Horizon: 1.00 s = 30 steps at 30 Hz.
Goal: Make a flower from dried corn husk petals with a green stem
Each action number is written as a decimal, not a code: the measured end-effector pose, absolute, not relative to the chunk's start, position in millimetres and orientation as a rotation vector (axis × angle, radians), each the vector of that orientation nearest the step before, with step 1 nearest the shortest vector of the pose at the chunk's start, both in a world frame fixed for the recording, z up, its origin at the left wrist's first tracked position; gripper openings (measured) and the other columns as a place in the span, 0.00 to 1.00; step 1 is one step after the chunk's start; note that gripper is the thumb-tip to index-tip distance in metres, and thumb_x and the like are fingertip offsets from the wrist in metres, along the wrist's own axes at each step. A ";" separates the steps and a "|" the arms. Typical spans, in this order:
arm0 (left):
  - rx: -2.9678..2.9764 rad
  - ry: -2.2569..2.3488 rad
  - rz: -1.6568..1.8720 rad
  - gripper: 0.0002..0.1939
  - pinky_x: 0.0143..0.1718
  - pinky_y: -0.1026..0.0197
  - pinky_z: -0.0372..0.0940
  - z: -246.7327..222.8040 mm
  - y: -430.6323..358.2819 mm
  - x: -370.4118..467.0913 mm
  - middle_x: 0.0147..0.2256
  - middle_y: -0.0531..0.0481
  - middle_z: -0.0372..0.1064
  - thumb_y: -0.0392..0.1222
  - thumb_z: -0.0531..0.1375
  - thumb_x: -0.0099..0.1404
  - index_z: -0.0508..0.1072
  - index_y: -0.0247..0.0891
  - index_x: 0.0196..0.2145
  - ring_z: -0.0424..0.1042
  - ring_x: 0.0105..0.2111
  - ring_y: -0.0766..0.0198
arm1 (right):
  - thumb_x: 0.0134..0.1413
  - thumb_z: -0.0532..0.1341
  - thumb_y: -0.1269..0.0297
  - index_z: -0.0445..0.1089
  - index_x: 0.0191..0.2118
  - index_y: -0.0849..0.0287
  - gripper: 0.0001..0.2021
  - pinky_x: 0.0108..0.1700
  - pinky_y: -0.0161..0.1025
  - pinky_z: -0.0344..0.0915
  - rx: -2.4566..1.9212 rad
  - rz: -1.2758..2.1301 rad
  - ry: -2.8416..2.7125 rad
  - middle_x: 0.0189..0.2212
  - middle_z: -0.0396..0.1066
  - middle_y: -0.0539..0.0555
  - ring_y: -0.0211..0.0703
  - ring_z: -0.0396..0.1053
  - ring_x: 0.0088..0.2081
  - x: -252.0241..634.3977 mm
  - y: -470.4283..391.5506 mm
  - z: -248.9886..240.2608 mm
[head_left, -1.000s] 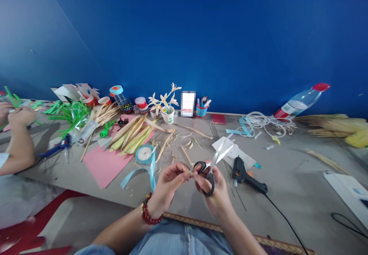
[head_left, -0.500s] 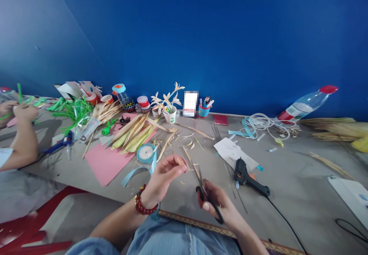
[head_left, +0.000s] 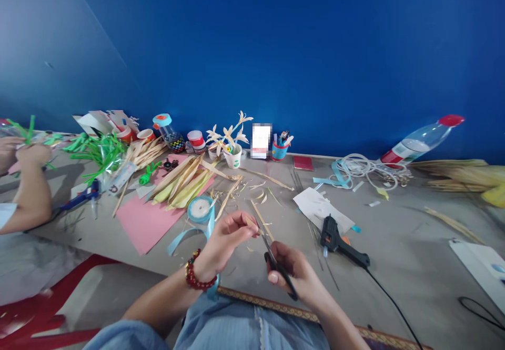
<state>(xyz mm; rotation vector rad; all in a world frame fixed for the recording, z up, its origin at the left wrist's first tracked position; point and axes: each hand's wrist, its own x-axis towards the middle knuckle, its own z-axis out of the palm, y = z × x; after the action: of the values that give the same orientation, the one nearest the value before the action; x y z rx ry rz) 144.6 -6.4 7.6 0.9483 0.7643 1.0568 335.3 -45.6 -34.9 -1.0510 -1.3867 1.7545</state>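
My left hand [head_left: 232, 237] is closed in a pinch on a small piece of pale dried husk [head_left: 251, 223]. In my right hand [head_left: 294, 271] is a pair of black-handled scissors [head_left: 279, 271], fingers through the loops. The blade tips reach up to the husk at my left fingertips; whether they touch it I cannot tell. Narrow husk strips and scraps [head_left: 260, 197] lie just beyond both hands. Left of my left hand is a roll of light blue ribbon [head_left: 200, 209], its loose end trailing toward me.
A black glue gun [head_left: 335, 242] with a cord lies to the right, beside white paper [head_left: 315, 208]. Corn husks [head_left: 185, 181] rest on pink paper [head_left: 138, 226]. A cup of husk flowers [head_left: 233, 158] stands at the back. At far left a co-worker's hands [head_left: 33, 155] hold green stems.
My right hand has moved slightly left with the scissors, bringing the blades closer to the husk piece. The blades look less spread. My left hand has barely moved.
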 end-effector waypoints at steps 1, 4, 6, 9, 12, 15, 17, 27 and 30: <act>0.950 0.768 1.054 0.03 0.39 0.63 0.62 7.5 -5.8 144.2 0.31 0.49 0.70 0.33 0.64 0.60 0.75 0.35 0.28 0.67 0.32 0.66 | 0.37 0.68 0.33 0.55 0.27 0.56 0.32 0.24 0.33 0.43 -1.062 1.749 -1.393 0.21 0.56 0.44 0.33 0.48 0.24 335.2 -45.7 -35.7; 0.956 0.771 1.047 0.03 0.39 0.63 0.62 7.7 -4.6 143.9 0.31 0.49 0.70 0.33 0.63 0.60 0.74 0.35 0.28 0.67 0.32 0.66 | 0.37 0.67 0.32 0.54 0.26 0.56 0.32 0.23 0.33 0.41 -1.090 1.722 -1.412 0.20 0.52 0.43 0.32 0.46 0.23 335.6 -46.2 -39.0; 0.964 0.769 1.044 0.03 0.39 0.64 0.62 7.5 -4.3 144.1 0.31 0.50 0.70 0.32 0.63 0.60 0.74 0.35 0.28 0.67 0.32 0.66 | 0.37 0.67 0.32 0.53 0.25 0.55 0.32 0.23 0.33 0.40 -1.105 1.698 -1.421 0.20 0.49 0.42 0.32 0.44 0.23 336.4 -46.5 -41.1; 0.972 0.759 1.042 0.04 0.39 0.63 0.62 6.5 -4.6 144.3 0.31 0.49 0.70 0.32 0.63 0.60 0.74 0.35 0.28 0.67 0.32 0.66 | 0.38 0.66 0.32 0.53 0.25 0.55 0.32 0.23 0.33 0.39 -1.123 1.667 -1.438 0.20 0.47 0.42 0.32 0.44 0.23 337.6 -46.8 -43.4; 0.978 0.759 1.041 0.04 0.39 0.63 0.62 5.6 -5.3 143.9 0.31 0.49 0.70 0.32 0.62 0.60 0.73 0.35 0.28 0.67 0.32 0.66 | 0.38 0.66 0.32 0.53 0.25 0.55 0.32 0.23 0.33 0.40 -1.132 1.644 -1.452 0.19 0.47 0.42 0.32 0.45 0.22 337.6 -46.9 -44.1; 0.992 0.768 1.031 0.04 0.39 0.63 0.62 6.3 -6.0 143.3 0.31 0.49 0.70 0.33 0.62 0.61 0.73 0.35 0.28 0.67 0.33 0.66 | 0.38 0.66 0.32 0.53 0.24 0.55 0.32 0.23 0.33 0.40 -1.139 1.637 -1.460 0.19 0.48 0.42 0.32 0.46 0.21 337.3 -47.2 -43.4; 1.005 0.775 1.022 0.04 0.39 0.63 0.62 7.6 -6.3 142.9 0.31 0.50 0.69 0.33 0.62 0.61 0.73 0.34 0.27 0.67 0.33 0.66 | 0.39 0.66 0.33 0.53 0.24 0.55 0.31 0.23 0.33 0.40 -1.142 1.631 -1.465 0.18 0.49 0.42 0.32 0.46 0.21 337.6 -47.4 -42.9; 1.050 0.819 0.964 0.04 0.38 0.62 0.62 12.9 -6.5 141.6 0.30 0.49 0.70 0.35 0.62 0.61 0.73 0.35 0.28 0.67 0.32 0.65 | 0.37 0.67 0.33 0.54 0.23 0.55 0.31 0.21 0.32 0.41 -1.141 1.639 -1.452 0.16 0.51 0.41 0.32 0.49 0.19 339.5 -46.5 -40.8; 1.058 0.820 0.970 0.04 0.38 0.62 0.63 12.2 -5.8 141.4 0.30 0.49 0.70 0.35 0.62 0.61 0.73 0.35 0.28 0.67 0.32 0.65 | 0.36 0.68 0.33 0.54 0.23 0.55 0.32 0.20 0.31 0.44 -1.142 1.674 -1.414 0.15 0.53 0.41 0.31 0.52 0.17 338.7 -47.2 -40.9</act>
<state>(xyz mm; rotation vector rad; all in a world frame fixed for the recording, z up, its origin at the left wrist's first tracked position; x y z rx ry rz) 141.4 -5.8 12.2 1.0576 0.8201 0.9702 338.7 -47.2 -40.9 -1.1419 -1.4143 1.6744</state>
